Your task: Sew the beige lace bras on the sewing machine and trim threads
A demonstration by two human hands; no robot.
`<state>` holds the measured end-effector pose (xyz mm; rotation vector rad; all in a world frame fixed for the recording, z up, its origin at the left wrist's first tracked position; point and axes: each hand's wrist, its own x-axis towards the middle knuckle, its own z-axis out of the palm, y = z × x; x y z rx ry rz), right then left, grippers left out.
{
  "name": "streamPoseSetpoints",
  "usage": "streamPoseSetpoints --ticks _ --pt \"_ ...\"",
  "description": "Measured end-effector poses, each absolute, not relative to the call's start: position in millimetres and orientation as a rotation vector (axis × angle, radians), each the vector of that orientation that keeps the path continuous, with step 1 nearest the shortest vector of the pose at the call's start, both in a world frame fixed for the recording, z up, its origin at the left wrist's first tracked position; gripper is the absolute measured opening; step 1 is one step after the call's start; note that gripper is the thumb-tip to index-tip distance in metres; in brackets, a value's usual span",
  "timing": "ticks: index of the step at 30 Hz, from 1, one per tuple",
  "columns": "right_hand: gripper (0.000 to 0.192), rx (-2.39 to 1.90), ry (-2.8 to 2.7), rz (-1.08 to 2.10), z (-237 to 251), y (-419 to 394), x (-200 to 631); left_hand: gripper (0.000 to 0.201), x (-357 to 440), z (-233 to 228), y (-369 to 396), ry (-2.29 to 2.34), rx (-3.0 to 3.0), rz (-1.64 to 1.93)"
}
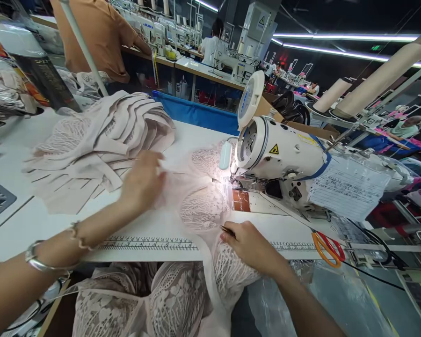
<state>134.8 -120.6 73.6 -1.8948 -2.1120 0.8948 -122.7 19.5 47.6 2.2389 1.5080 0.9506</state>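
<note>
Head view: lace piece [203, 206] between left hand [142, 180] and right hand [247, 245].

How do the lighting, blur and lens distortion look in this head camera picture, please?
In the head view, the sewing machine lamp throws a bright glare that washes out the lace fabric beside the needle; the left hand is smeared by motion blur, while the right hand is sharper; the wide lens bends the ceiling light strips and the table edge, and the background is dim.
</note>
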Motion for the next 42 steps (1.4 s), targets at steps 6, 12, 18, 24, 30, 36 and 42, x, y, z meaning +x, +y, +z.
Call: streamPoseSetpoints --ticks 6,12,18,24,30,36,42 --pt "0.014 -1.697 -2.671 0.706 132.5 -87.2 175.4 0.039 -25.0 12.9 -23.2 0.187 2.889 0.489" --pt "0.016 -2.120 -2.319 0.151 77.3 -59.0 193.2 0.041 -14.4 7.6 2.4 0.164 2.642 0.566" --pt "0.017 -2.232 -1.715 0.212 20.2 -41.3 175.1 0.034 -8.1 18.8 31.8 0.528 2.437 0.536" --pt "0.021 -2.036 -1.795 0.204 18.5 -52.4 177.0 0.044 -4.3 -6.2 1.0 0.649 2.997 0.676" --pt "0.015 -1.975 -1.817 0.115 14.7 -58.3 174.5 0.050 -4.6 -9.6 -11.3 0.680 3.282 0.617" --pt "0.008 -1.974 -1.829 0.070 8.5 -60.2 174.3 0.048 -2.6 -1.6 -6.0 0.595 3.262 0.614" --pt "0.016 -1.847 -1.931 -0.168 4.1 -60.4 171.5 0.045 -3.9 6.1 3.7 0.514 3.173 0.585"
